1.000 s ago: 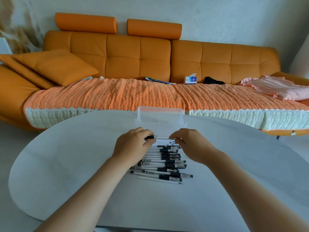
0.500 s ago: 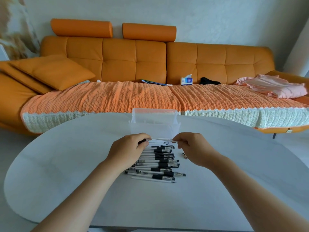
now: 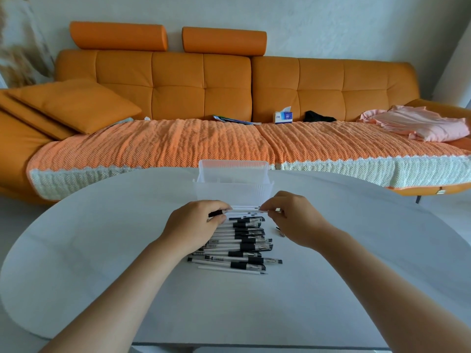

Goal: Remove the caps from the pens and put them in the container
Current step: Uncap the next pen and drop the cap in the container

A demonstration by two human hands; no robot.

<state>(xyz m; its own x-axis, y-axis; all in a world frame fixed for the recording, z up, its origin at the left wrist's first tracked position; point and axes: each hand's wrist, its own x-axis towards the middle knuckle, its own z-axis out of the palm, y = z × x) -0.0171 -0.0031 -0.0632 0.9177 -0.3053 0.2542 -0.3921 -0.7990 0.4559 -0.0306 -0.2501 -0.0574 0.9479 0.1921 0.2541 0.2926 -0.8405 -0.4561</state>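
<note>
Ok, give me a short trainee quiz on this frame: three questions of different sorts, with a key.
1. True or false: the translucent plastic container stands beyond the pile of black-and-white plastic pens, on the side of the orange sofa.
2. What does the left hand grip? A) the black end of the slim white pen B) the container's rim C) a tissue box
3. Fill in: the fingers of the right hand pinch that pen's other ____.
Key: 1 true; 2 A; 3 end.
</note>
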